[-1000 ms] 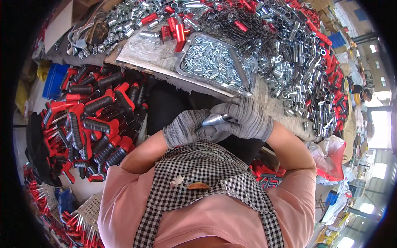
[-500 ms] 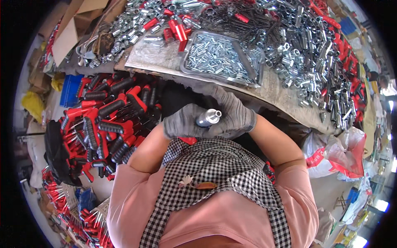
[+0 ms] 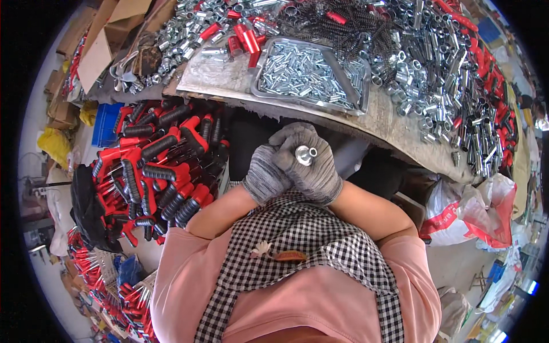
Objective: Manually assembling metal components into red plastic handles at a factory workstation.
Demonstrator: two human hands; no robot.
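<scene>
My right hand (image 3: 318, 174), in a grey knit glove, is wrapped around a shiny silver metal tube fitting (image 3: 305, 155). The fitting's round stepped end, with a hole in it, points up out of the fist. Pressed against that fist from the left is my left hand (image 3: 266, 175), also gloved and closed. Its fingertips are tucked in behind the right hand, so what they grip is hidden. Both hands are together in front of the checked apron (image 3: 269, 228), just short of the worktable's near edge.
The worktable (image 3: 214, 77) carries a clear tray (image 3: 269, 95) of small metal pins, dark springs (image 3: 343, 34), red sleeves (image 3: 247, 39) and piles of metal fittings (image 3: 412, 86). Red-and-black handled tools (image 3: 154, 166) are heaped at left. A white-and-red sack (image 3: 457, 214) stands at right.
My right hand has closed around the metal fitting, which has shifted slightly right and up. My left hand has turned and slid down the side, its fingers now behind the right hand.
</scene>
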